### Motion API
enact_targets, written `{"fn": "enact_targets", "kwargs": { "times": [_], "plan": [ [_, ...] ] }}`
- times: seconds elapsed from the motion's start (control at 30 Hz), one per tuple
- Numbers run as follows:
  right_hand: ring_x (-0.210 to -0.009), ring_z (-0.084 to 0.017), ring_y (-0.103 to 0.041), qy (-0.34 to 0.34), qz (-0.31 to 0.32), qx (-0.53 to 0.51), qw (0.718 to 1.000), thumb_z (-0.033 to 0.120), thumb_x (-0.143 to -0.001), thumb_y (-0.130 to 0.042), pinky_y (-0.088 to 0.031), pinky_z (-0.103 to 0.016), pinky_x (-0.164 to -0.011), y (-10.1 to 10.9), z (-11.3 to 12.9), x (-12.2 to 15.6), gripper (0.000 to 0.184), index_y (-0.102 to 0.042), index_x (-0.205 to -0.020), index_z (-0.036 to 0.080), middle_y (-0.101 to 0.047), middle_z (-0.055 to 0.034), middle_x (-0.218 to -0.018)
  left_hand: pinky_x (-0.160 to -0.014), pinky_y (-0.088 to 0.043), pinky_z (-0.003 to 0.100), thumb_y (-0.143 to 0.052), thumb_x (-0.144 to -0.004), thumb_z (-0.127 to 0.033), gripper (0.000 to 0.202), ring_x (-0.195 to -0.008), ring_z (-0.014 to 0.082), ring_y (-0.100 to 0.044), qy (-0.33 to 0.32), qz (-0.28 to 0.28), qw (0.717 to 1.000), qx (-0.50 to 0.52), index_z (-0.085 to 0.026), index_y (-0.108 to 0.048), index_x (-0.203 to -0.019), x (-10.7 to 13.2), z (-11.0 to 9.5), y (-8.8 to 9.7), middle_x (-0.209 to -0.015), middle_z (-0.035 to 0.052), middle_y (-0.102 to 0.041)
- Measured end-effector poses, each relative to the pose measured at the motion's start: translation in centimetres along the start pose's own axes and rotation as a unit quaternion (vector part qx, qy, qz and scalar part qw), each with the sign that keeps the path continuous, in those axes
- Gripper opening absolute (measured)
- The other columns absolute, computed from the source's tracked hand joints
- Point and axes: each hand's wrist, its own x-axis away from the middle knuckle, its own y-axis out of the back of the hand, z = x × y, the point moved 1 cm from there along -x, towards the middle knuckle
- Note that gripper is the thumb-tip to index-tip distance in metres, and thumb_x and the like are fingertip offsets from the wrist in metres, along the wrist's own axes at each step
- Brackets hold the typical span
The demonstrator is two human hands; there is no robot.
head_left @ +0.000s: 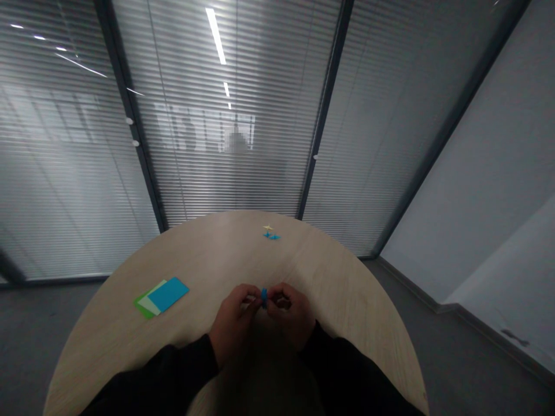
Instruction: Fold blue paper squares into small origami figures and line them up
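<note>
"What's closest in?"

"The two hands, low in the middle of the frame: the left hand (pixel 234 319) and the right hand (pixel 291 315), with black sleeves (pixel 165 372) running back from the wrists."

"And the grip?"

"Together, with both hands pinching a small blue paper piece (pixel 264 298) over the counter (pixel 208 260). Its long axis runs roughly up and down in the frame, and it sits between the two hands, neither clearly nearer."

"What's further out?"

"Left of the hands, three sheets overlap askew: a blue sheet (pixel 168 293) on top, a pale sheet (pixel 151 304) under it, and a green sheet (pixel 141 306) at the bottom."

"And the far edge?"

"Upper middle of the counter, well apart from the hands, small blue paper shapes (pixel 271 236) lie with a pale yellow star-like piece (pixel 268 228) just beside them — too small to make out. Beyond the counter stands a glass partition (pixel 229 173) with slatted blinds."
</note>
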Motion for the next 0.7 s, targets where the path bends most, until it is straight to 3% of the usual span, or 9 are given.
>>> {"fn": "enact_targets", "kwargs": {
  "times": [0.17,0.4,0.7],
  "plan": [
    [-0.063,-0.015,-0.063,-0.012,-0.002,-0.044,0.999,0.02,-0.073,-0.062,-0.053,-0.026,-0.059,-0.1,0.05,-0.08,0.008,-0.06,-0.081,0.018,-0.065,-0.0021,-0.072,-0.083,-0.052,0.037,-0.053,-0.087,-0.029,0.015,-0.09,0.0231,-0.067,0.013,0.032,0.999,0.037,-0.019,-0.064,-0.091,0.06,-0.27,-0.14,-0.095,0.009,-0.072],
    [-0.065,-0.015,-0.064,-0.026,0.009,-0.053,0.998,0.023,-0.075,-0.062,-0.054,-0.027,-0.061,0.01,0.04,-0.01,0.009,-0.061,-0.082,0.018,-0.067,-0.0035,-0.075,-0.08,-0.053,0.036,-0.055,-0.086,-0.027,0.013,-0.089,0.0222,-0.068,0.026,0.029,0.998,0.046,-0.02,-0.063,-0.094,0.06,-0.37,-0.14,-0.096,0.0077,-0.073],
    [-0.067,-0.015,-0.065,0.031,0.016,-0.055,0.998,0.021,-0.075,-0.062,-0.054,-0.026,-0.061,0.22,-0.2,-0.01,0.009,-0.063,-0.083,0.019,-0.066,-0.0022,-0.075,-0.079,-0.052,0.036,-0.061,-0.086,-0.027,0.011,-0.084,0.0219,-0.068,0.0,0.002,1.0,-0.009,-0.02,-0.068,-0.091,0.05,-0.14,0.36,-0.089,0.005,-0.073]
  ]
}}
